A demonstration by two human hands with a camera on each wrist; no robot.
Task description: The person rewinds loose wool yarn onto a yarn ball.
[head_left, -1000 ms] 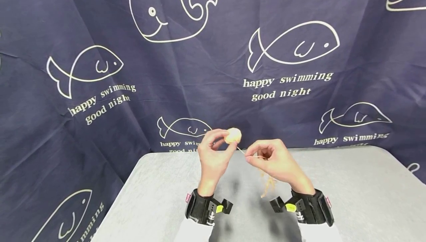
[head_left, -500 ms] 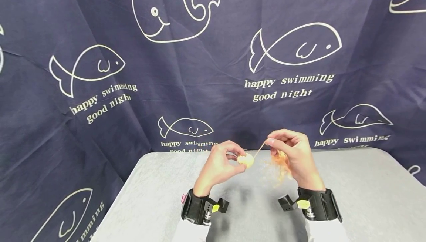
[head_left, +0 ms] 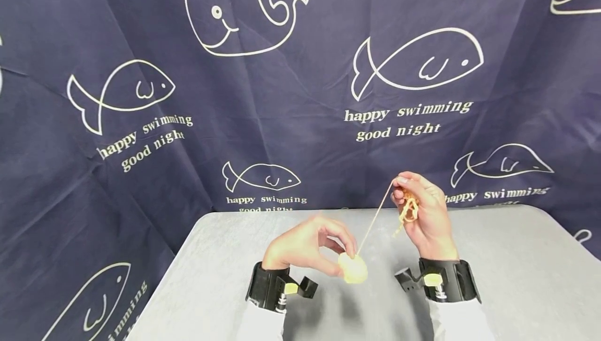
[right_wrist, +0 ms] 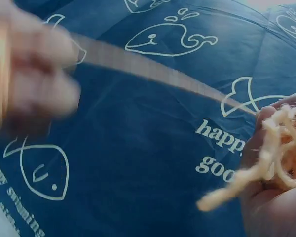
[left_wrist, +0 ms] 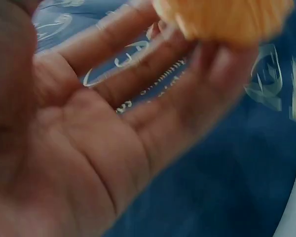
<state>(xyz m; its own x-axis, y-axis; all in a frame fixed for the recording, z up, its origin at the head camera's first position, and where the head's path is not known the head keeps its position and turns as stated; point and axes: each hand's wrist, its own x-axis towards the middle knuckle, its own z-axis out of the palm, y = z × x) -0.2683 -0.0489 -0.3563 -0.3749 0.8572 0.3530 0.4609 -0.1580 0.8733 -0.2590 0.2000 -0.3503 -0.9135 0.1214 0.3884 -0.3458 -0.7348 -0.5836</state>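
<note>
One ball of pale yellow yarn (head_left: pixel 353 269) is pinched at the fingertips of the left hand (head_left: pixel 312 244), at the lower centre of the head view. A taut strand (head_left: pixel 374 220) is stretched up and rightward to the right hand (head_left: pixel 424 210), where it is pinched and loose loops of yarn (right_wrist: pixel 270 143) are held. Below, a grey table (head_left: pixel 516 268) is seen; behind, a fish-printed navy cloth (head_left: pixel 281 122) is hung.

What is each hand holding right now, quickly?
Left hand: closed, holding the yellow-orange ball of yarn between thumb and fingers.
Right hand: closed, pinching the yarn strand, with yarn loops in its grasp.
</note>
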